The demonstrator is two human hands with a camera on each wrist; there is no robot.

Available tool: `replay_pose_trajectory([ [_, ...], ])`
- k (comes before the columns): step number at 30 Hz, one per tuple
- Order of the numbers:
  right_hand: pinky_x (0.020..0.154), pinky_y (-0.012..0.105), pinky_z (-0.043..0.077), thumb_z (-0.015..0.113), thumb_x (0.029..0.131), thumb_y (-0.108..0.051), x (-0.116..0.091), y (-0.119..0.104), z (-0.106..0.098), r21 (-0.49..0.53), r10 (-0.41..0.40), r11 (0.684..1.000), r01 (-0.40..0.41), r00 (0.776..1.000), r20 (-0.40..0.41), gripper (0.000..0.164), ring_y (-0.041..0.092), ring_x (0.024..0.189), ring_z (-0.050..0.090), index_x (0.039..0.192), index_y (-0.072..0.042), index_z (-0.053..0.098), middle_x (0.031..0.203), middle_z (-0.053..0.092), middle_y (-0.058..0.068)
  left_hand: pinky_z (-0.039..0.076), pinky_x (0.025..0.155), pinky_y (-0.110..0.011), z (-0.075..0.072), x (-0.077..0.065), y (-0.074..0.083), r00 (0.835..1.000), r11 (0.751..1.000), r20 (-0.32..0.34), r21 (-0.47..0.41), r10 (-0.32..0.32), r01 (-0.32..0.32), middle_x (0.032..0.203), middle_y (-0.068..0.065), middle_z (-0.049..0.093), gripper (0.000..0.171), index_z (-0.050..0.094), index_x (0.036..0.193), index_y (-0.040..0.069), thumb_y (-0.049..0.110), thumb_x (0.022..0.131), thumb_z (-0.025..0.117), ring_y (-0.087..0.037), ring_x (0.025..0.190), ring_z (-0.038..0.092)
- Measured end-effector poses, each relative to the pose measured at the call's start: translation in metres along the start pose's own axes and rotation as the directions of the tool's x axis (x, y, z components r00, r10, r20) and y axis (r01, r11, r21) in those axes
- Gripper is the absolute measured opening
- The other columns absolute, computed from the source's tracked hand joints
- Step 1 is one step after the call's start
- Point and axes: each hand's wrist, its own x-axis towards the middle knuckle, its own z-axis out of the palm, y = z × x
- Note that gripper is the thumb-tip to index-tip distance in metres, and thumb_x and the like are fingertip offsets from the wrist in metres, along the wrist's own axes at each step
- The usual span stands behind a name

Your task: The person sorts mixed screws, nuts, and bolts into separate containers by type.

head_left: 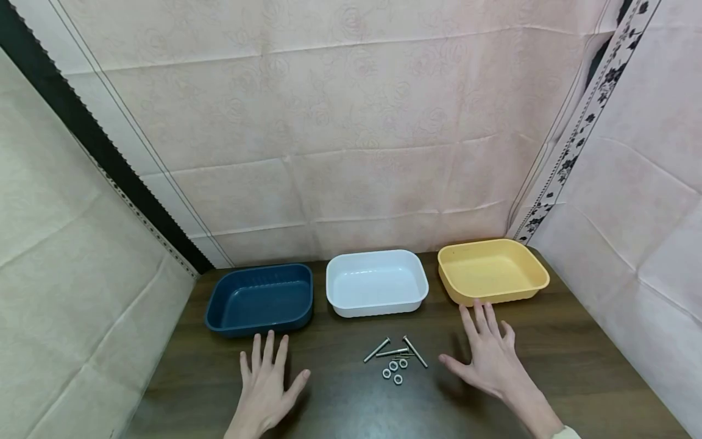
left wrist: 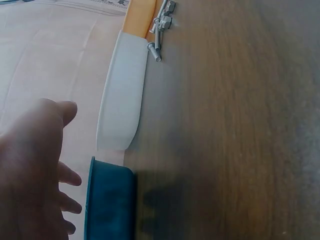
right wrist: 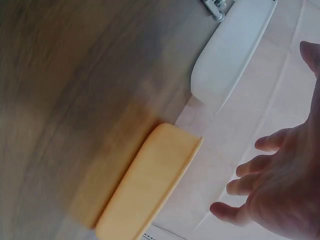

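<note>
left hand (head_left: 267,385): flat, fingers spread, holding nothing; blue tray (head_left: 260,299) just ahead
right hand (head_left: 490,353): spread, empty; yellow tray (head_left: 492,269) just past fingertips
bolts (head_left: 396,350), nuts (head_left: 393,370): loose, between both hands
risk: careless sweep probably rolls bolts, scatters nuts

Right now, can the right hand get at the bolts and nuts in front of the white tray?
Probably yes. The right hand is open beside the bolts and nuts, with only bare table between them.
</note>
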Motion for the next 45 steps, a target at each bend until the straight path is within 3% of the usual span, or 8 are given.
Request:
replay_pose_trajectory([
  [15, 0.074, 0.054, 0.041, 0.07, 0.066, -0.048, -0.003, -0.015, 0.017, 0.121, -0.062, 0.989, 0.086, 0.979, -0.193, 0.078, 0.036, 0.106, 0.05, 0.123, 0.001, 0.049, 0.126, 0.048, 0.021, 0.009, 0.092, -0.068, -0.002, 0.0, -0.001, 1.0, 0.999, -0.017, -0.033, -0.021, 0.021, 0.142, -0.022, 0.023, 0.081, 0.036, 0.137, 0.008, 0.068, 0.083, 0.037, -0.045, 0.129, 0.009],
  [20, 0.064, 0.047, 0.048, 0.07, 0.07, -0.036, -0.006, -0.024, 0.022, 0.184, -0.084, 0.973, 0.136, 0.961, -0.264, 0.062, 0.029, 0.084, 0.059, 0.118, 0.001, 0.053, 0.109, 0.059, 0.018, 0.029, 0.091, -0.06, -0.002, -0.001, 0.0, 0.993, 0.995, -0.115, -0.095, -0.017, 0.006, 0.134, -0.018, 0.039, 0.072, 0.043, 0.133, 0.007, 0.061, 0.085, 0.043, -0.039, 0.122, 0.031],
  [25, 0.055, 0.029, 0.051, 0.073, 0.069, -0.016, -0.01, -0.038, 0.029, 0.314, -0.034, 0.941, 0.13, 0.956, -0.292, 0.045, 0.014, 0.066, 0.06, 0.108, 0.001, 0.057, 0.085, 0.063, 0.008, 0.048, 0.073, -0.045, -0.007, 0.001, -0.005, 0.951, 0.973, -0.292, -0.227, -0.098, 0.03, 0.106, -0.008, 0.06, 0.048, 0.057, 0.117, 0.007, 0.043, 0.086, 0.055, -0.024, 0.094, 0.057],
  [31, 0.048, 0.016, 0.046, 0.075, 0.066, -0.002, -0.016, -0.056, 0.038, 0.449, 0.057, 0.892, 0.059, 0.969, -0.239, 0.035, 0.004, 0.059, 0.054, 0.098, -0.005, 0.059, 0.082, 0.059, -0.001, 0.05, 0.054, -0.025, -0.01, 0.011, -0.025, 0.871, 0.91, -0.393, -0.395, -0.294, 0.129, 0.084, 0.001, 0.063, 0.021, 0.064, 0.103, 0.008, 0.022, 0.087, 0.06, -0.01, 0.068, 0.059],
  [34, 0.047, 0.016, 0.044, 0.074, 0.067, 0.0, -0.018, -0.062, 0.044, 0.499, 0.091, 0.866, 0.028, 0.973, -0.213, 0.033, 0.004, 0.058, 0.052, 0.094, -0.007, 0.059, 0.08, 0.057, 0.0, 0.048, 0.049, -0.018, -0.011, 0.016, -0.039, 0.815, 0.843, -0.392, -0.499, -0.426, 0.2, 0.081, -0.001, 0.064, 0.018, 0.064, 0.102, 0.008, 0.019, 0.088, 0.058, -0.01, 0.064, 0.06],
  [36, 0.046, 0.013, 0.042, 0.074, 0.067, 0.001, -0.02, -0.066, 0.048, 0.527, 0.104, 0.849, 0.018, 0.974, -0.201, 0.032, 0.003, 0.057, 0.051, 0.093, -0.008, 0.058, 0.077, 0.056, 0.0, 0.049, 0.048, -0.019, -0.013, 0.018, -0.047, 0.774, 0.746, -0.344, -0.623, -0.531, 0.236, 0.083, -0.006, 0.064, 0.021, 0.063, 0.104, 0.006, 0.02, 0.09, 0.056, -0.011, 0.064, 0.062],
  [42, 0.044, 0.012, 0.04, 0.076, 0.062, 0.004, -0.024, -0.075, 0.058, 0.597, 0.167, 0.802, -0.026, 0.969, -0.183, 0.033, 0.004, 0.054, 0.049, 0.088, -0.008, 0.059, 0.071, 0.053, -0.006, 0.054, 0.055, -0.029, -0.022, 0.022, -0.069, 0.651, 0.338, -0.134, -0.92, -0.747, 0.197, 0.096, -0.021, 0.059, 0.031, 0.053, 0.111, 0.0, 0.025, 0.093, 0.05, -0.016, 0.07, 0.065],
  [45, 0.043, 0.016, 0.041, 0.077, 0.062, 0.004, -0.024, -0.079, 0.06, 0.615, 0.211, 0.784, -0.079, 0.967, -0.145, 0.032, 0.005, 0.053, 0.049, 0.087, -0.006, 0.06, 0.07, 0.054, -0.006, 0.054, 0.054, -0.029, -0.025, 0.026, -0.079, 0.61, 0.283, -0.127, -0.944, -0.782, 0.167, 0.098, -0.022, 0.056, 0.032, 0.05, 0.113, 0.0, 0.024, 0.092, 0.052, -0.015, 0.07, 0.065],
])
